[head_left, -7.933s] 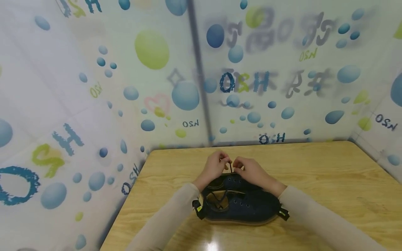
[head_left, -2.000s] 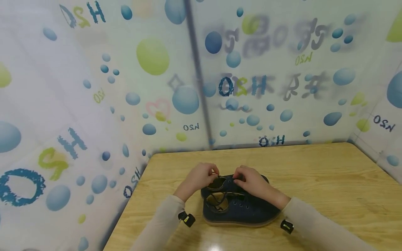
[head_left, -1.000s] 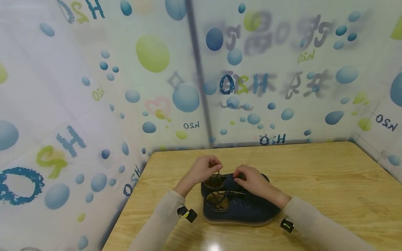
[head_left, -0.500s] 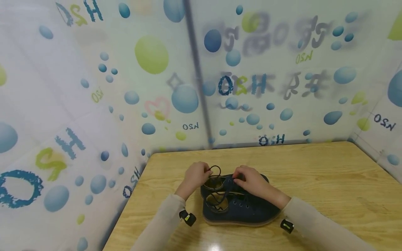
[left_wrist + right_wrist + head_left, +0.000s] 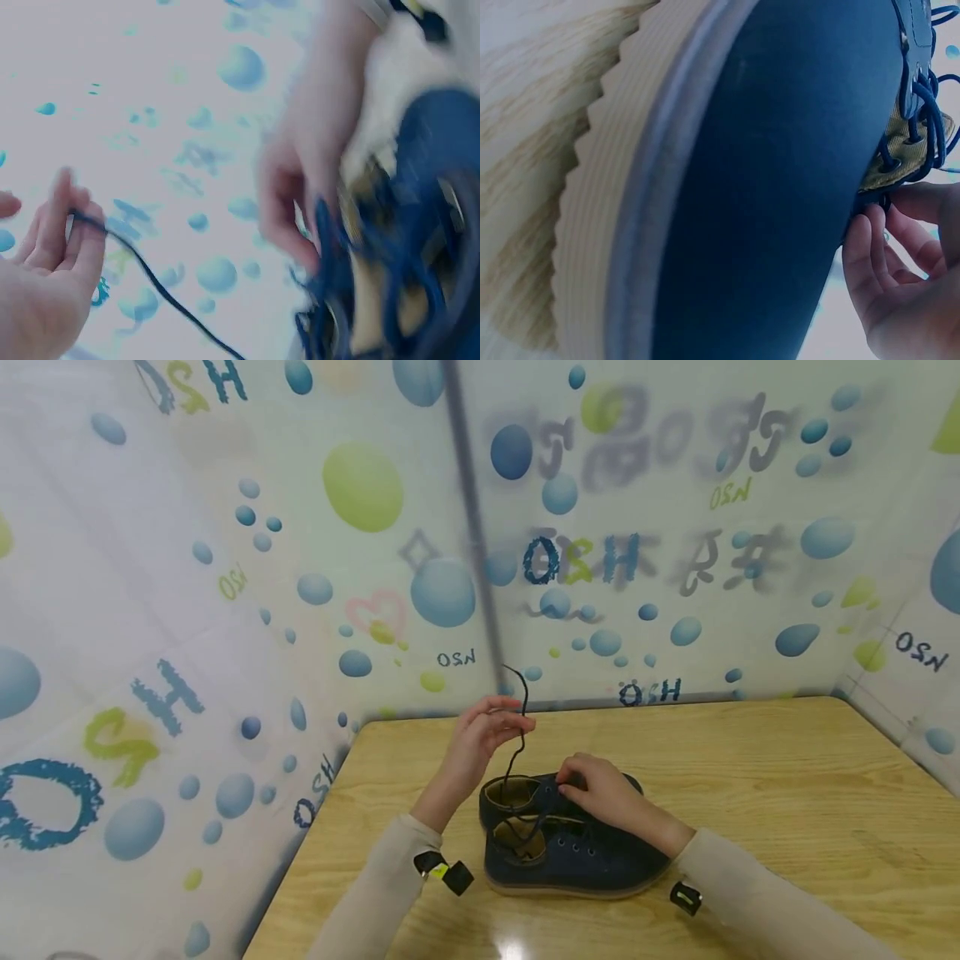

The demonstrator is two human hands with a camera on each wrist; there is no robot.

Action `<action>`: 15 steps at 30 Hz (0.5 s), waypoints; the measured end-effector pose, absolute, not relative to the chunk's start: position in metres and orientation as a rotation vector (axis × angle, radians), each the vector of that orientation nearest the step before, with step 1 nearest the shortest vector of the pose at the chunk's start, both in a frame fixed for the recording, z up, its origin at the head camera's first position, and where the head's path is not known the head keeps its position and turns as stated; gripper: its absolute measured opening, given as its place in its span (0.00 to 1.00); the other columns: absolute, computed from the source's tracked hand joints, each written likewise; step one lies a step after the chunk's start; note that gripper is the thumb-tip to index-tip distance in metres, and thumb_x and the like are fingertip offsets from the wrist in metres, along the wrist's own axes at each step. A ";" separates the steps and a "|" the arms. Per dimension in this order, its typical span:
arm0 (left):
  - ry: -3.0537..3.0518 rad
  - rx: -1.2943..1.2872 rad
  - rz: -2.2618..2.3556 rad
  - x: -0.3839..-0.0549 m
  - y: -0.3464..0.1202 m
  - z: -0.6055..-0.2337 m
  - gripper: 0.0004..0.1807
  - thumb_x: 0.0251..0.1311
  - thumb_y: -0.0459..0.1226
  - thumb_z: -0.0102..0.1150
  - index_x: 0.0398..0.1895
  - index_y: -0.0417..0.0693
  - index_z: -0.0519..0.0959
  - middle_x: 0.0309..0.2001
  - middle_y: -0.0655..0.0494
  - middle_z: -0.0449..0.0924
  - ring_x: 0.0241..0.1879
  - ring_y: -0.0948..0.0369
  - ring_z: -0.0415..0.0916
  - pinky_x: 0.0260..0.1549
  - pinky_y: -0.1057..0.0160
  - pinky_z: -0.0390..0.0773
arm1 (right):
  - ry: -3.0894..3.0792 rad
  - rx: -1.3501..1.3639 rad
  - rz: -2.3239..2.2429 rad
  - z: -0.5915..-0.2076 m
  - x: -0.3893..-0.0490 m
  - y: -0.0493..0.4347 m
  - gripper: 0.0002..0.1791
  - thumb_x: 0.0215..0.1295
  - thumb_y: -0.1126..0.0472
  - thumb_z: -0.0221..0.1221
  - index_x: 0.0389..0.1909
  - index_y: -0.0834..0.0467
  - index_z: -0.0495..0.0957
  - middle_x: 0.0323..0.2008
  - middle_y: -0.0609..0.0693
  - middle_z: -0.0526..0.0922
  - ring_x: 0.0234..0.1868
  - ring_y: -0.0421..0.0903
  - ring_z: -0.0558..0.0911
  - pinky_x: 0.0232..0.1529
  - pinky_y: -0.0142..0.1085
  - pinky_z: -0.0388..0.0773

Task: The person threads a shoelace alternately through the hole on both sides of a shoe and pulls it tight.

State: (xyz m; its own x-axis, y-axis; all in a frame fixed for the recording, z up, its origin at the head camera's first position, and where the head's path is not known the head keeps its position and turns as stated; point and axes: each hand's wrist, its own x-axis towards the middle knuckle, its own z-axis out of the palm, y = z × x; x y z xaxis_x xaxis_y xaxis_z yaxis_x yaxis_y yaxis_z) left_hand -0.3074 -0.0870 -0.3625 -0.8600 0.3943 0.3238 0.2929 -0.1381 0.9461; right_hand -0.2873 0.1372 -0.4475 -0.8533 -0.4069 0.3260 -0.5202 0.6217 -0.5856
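Two dark navy lace-up shoes lie side by side on the table, the near shoe (image 5: 600,870) in front of the far shoe (image 5: 491,807). From the far shoe a thin dark shoelace (image 5: 526,689) rises, its loose tip above my left hand (image 5: 476,739). That hand is raised, fingers loosely extended and thumb apart, with the shoelace (image 5: 154,277) running between the fingers in the left wrist view. My right hand (image 5: 603,793) pinches the edge of the far shoe's eyelet flap. In the right wrist view the thumb and fingers (image 5: 870,262) meet at that edge, beside a tan tongue.
The wooden table (image 5: 750,760) runs to a patterned curtain wall (image 5: 675,577) behind, and more curtain hangs at the left. A dark strap device (image 5: 444,870) hangs at the left wrist, another strap device (image 5: 686,898) at the right. More lace lies over the near shoe's opening.
My left hand has risen from beside the far shoe's opening, drawing the shoelace up, and its fingers have loosened. Earlier both hands worked together above the far shoe. The right hand stays put lately.
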 end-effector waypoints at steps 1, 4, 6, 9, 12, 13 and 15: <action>1.954 0.778 2.227 -0.306 -0.087 -0.359 0.14 0.70 0.34 0.48 0.55 0.39 0.74 0.33 0.60 0.83 0.40 0.62 0.83 0.53 0.61 0.80 | -2.682 0.771 1.044 -0.447 -0.287 0.137 0.03 0.66 0.59 0.63 0.37 0.54 0.80 0.34 0.45 0.80 0.25 0.32 0.71 0.29 0.29 0.70; 1.997 0.700 2.220 -0.303 -0.088 -0.354 0.15 0.66 0.32 0.57 0.54 0.40 0.76 0.19 0.64 0.71 0.28 0.66 0.77 0.45 0.63 0.83 | -2.694 0.770 1.041 -0.446 -0.287 0.137 0.03 0.66 0.59 0.63 0.38 0.53 0.81 0.35 0.45 0.80 0.26 0.31 0.71 0.29 0.28 0.71; 2.171 0.677 2.086 -0.302 -0.088 -0.355 0.14 0.64 0.33 0.62 0.52 0.40 0.80 0.16 0.64 0.68 0.25 0.66 0.77 0.38 0.64 0.83 | -2.700 0.769 1.044 -0.446 -0.286 0.137 0.04 0.66 0.58 0.63 0.38 0.54 0.81 0.34 0.45 0.80 0.26 0.32 0.71 0.29 0.28 0.71; 2.412 0.656 1.834 -0.301 -0.088 -0.359 0.13 0.66 0.43 0.62 0.43 0.42 0.86 0.20 0.67 0.76 0.26 0.64 0.81 0.30 0.66 0.80 | -2.706 0.761 1.045 -0.446 -0.286 0.137 0.05 0.66 0.57 0.63 0.37 0.55 0.81 0.34 0.45 0.79 0.26 0.32 0.71 0.29 0.28 0.71; 2.558 0.693 1.629 -0.303 -0.088 -0.366 0.21 0.70 0.52 0.55 0.33 0.45 0.87 0.20 0.65 0.78 0.22 0.61 0.80 0.24 0.66 0.76 | -2.695 0.756 1.041 -0.447 -0.288 0.136 0.04 0.68 0.58 0.61 0.37 0.54 0.81 0.34 0.45 0.81 0.27 0.32 0.72 0.30 0.28 0.71; 2.582 0.715 1.570 -0.304 -0.088 -0.369 0.23 0.71 0.53 0.52 0.31 0.47 0.86 0.18 0.64 0.76 0.19 0.61 0.77 0.22 0.65 0.75 | -2.685 0.758 1.034 -0.447 -0.288 0.136 0.03 0.68 0.60 0.60 0.38 0.54 0.81 0.35 0.46 0.81 0.28 0.33 0.74 0.30 0.29 0.72; 2.626 0.775 1.437 -0.307 -0.087 -0.376 0.25 0.73 0.53 0.48 0.31 0.46 0.85 0.14 0.57 0.70 0.14 0.62 0.70 0.20 0.65 0.74 | -2.663 0.771 1.019 -0.446 -0.290 0.136 0.03 0.69 0.63 0.59 0.41 0.55 0.81 0.35 0.48 0.83 0.29 0.34 0.76 0.31 0.30 0.74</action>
